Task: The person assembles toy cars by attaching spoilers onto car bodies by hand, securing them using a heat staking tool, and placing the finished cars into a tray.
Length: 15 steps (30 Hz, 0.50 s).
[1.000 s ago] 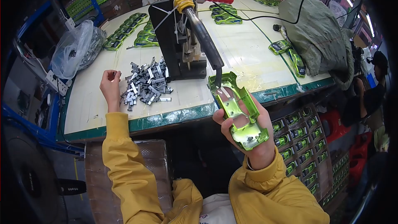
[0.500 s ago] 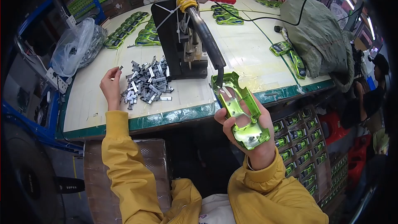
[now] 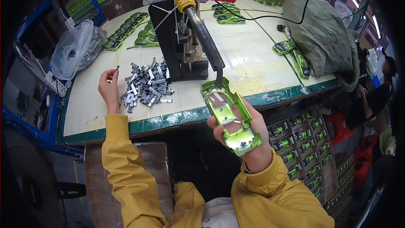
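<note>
My right hand (image 3: 258, 137) grips a shiny green toy car body shell (image 3: 244, 140), its hollow inside facing me. The shell's upper end is right at the dark tip of the black rod (image 3: 219, 78) that slants down from the bench machine; whether they touch I cannot tell. Over the left part of the table, my left hand (image 3: 109, 89) pinches a small dark metal-and-plastic clip (image 3: 118, 68) between thumb and fingertip. Just right of that hand lies a heap of similar grey and black clips (image 3: 147, 82).
The black machine stand (image 3: 166, 38) rises mid-table. Green car shells (image 3: 126, 29) lie in rows behind it; others (image 3: 300, 63) sit at right beside a grey-green sack (image 3: 320, 38). A plastic bag (image 3: 76, 48) stands left. A compartment tray of cars (image 3: 306, 147) is below right. People sit across.
My right hand has shifted the car shell left and turned it slightly beneath the rod tip. The left hand still pinches the clip in about the same place. The view moved slightly.
</note>
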### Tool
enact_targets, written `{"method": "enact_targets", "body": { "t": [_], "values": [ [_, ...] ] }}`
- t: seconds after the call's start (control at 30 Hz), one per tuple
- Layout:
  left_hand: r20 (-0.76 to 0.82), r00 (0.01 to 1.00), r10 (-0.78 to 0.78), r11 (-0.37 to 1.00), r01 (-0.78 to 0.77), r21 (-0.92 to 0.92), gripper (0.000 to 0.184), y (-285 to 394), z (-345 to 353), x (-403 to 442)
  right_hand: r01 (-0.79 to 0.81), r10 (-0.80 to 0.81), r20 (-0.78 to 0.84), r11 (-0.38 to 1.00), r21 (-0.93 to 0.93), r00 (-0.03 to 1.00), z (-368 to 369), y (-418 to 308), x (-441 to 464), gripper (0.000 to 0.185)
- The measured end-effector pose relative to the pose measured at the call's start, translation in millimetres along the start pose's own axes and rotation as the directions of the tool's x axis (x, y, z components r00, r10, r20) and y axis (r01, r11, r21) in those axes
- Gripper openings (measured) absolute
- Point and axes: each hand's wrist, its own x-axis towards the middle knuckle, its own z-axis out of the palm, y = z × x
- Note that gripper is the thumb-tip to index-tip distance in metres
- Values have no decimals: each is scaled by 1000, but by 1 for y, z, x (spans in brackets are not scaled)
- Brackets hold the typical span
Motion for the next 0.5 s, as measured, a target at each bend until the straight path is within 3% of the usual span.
{"method": "enact_targets", "body": {
  "t": [0.07, 0.5],
  "values": [
    [31, 996, -83, 996, 83, -28, 11, 4, -1, 0, -10, 10, 15, 1000, 10, 1000, 1, 1, 0, 36],
    [69, 993, -92, 995, 95, -41, 13, 2, 1, 0, -24, 24, 3, 999, 32, 1000, 8, 3, -2, 35]
  ]
}}
